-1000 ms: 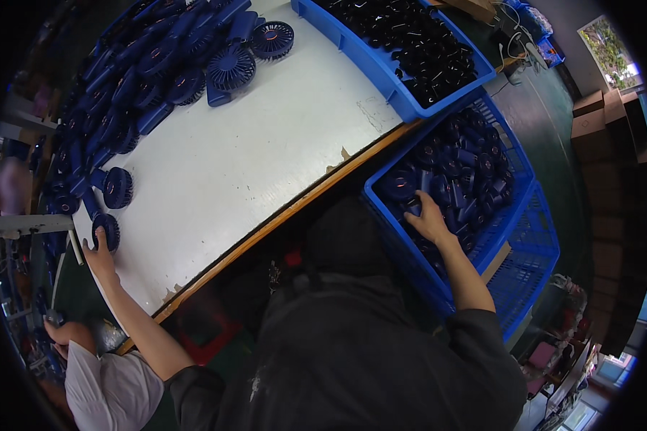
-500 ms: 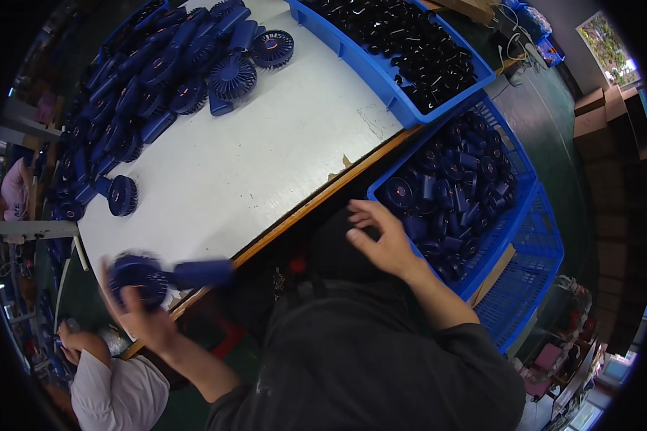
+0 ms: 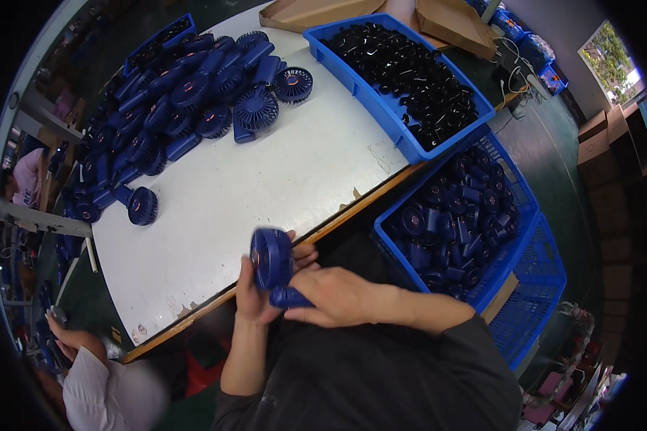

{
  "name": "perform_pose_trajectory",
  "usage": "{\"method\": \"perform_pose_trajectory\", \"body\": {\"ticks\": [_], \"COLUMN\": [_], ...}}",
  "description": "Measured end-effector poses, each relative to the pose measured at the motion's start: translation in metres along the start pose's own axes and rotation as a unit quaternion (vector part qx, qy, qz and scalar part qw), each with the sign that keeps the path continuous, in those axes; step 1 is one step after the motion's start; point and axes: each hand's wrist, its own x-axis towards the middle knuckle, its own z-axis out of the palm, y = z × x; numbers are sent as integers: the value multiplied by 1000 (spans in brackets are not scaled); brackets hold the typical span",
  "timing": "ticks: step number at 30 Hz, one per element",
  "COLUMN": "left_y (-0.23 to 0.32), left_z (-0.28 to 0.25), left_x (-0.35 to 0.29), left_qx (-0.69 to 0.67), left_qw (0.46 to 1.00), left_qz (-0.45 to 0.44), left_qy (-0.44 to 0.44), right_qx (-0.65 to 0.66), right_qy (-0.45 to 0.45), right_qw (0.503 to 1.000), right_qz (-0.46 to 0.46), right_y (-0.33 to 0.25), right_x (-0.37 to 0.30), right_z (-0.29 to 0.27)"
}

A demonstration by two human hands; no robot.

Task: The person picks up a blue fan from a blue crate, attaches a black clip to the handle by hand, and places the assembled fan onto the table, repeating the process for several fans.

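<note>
Close to my body, over the table's near edge, both my hands are on one dark blue handheld fan point(image 3: 271, 257). My left hand point(image 3: 249, 294) is wrapped round its round head from behind, with fingertips showing at the far side. The fan's handle points down toward my right hand point(image 3: 331, 296), whose fingers close over it; part of the handle is hidden under them. On the white table point(image 3: 216, 215) lies a large heap of similar blue fans point(image 3: 190, 90). One fan point(image 3: 143, 206) rests at the heap's near end.
A blue tray point(image 3: 402, 144) of small black parts stands at the table's far right. Below it, a blue crate point(image 3: 528, 208) holds many more fans, above another blue crate point(image 3: 532, 316). Cardboard trays point(image 3: 453, 29) lie at the back. A co-worker in white point(image 3: 101, 388) sits at lower left.
My left hand has brought the fan rightward, in front of my body. My right hand has come down from beside the crate and closed on its handle. The view has shifted slightly.
</note>
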Motion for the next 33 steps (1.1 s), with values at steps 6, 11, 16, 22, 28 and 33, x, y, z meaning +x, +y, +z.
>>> {"method": "perform_pose_trajectory", "body": {"ticks": [6, 11, 16, 22, 28, 33], "left_y": [-4, 10, 16, 16, 9, 5], "left_z": [21, 14, 8, 17, 14, 10], "left_x": [-13, -21, -27, -13, -13, -14], "left_qx": [87, 87, 147, 249, 239, 263], "left_qw": [996, 990, 985, 951, 955, 948], "left_qz": [18, 70, 81, 106, 89, 90], "left_qy": [25, -82, 26, 147, 154, 152], "right_qx": [-162, -426, -453, -417, -444, -145], "right_qy": [-59, 150, 137, 175, 126, 336], "right_qw": [951, 820, 833, 836, 809, 912], "right_qz": [259, 351, 288, 311, 364, 183], "right_y": [29, 169, 198, 163, 185, 120], "right_x": [46, 43, 46, 60, 56, 58], "right_z": [-156, -252, -267, -246, -257, -225]}}
